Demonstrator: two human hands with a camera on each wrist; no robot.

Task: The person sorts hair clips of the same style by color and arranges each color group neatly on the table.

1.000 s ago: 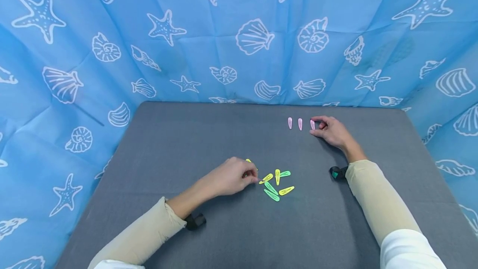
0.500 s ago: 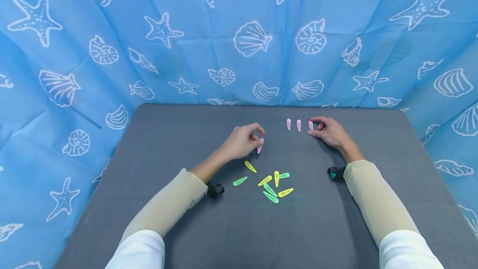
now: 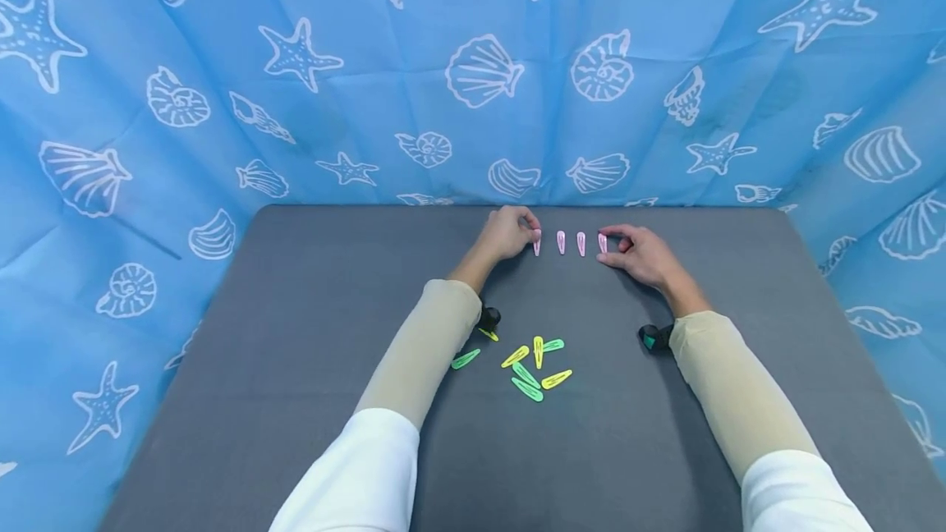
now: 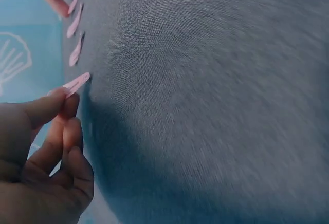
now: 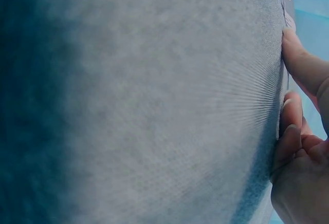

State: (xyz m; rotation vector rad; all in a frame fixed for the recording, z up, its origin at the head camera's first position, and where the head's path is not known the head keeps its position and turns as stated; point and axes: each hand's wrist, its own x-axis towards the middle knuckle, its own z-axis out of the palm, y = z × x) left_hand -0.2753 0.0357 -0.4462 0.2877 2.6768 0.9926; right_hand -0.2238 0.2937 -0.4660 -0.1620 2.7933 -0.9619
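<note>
At the left end of a row of pink snap hair clips, my left hand [image 3: 505,235] pinches a pink hair clip [image 3: 537,245] by its upper part. The left wrist view shows that clip [image 4: 78,84] between thumb and forefinger, its free end by the cloth. Two more pink hair clips, one left [image 3: 561,242] and one right [image 3: 580,244], lie in the middle of the row. On the right, my right hand [image 3: 645,256] holds the last pink clip [image 3: 603,244] between thumb and forefinger, at its two ends. The right wrist view barely shows this clip.
Nearer the body lies a loose group of yellow hair clips [image 3: 538,351] and green hair clips [image 3: 527,389]. A green clip [image 3: 466,359] sits beside the left sleeve, and a yellow one [image 3: 489,335] is partly hidden by the wrist strap. Behind the grey table [image 3: 332,294] hangs a blue curtain [image 3: 414,105].
My left hand took a pink clip from the loose group and carried it up and away to the left end of the row. My right hand stays at the rightmost clip.
</note>
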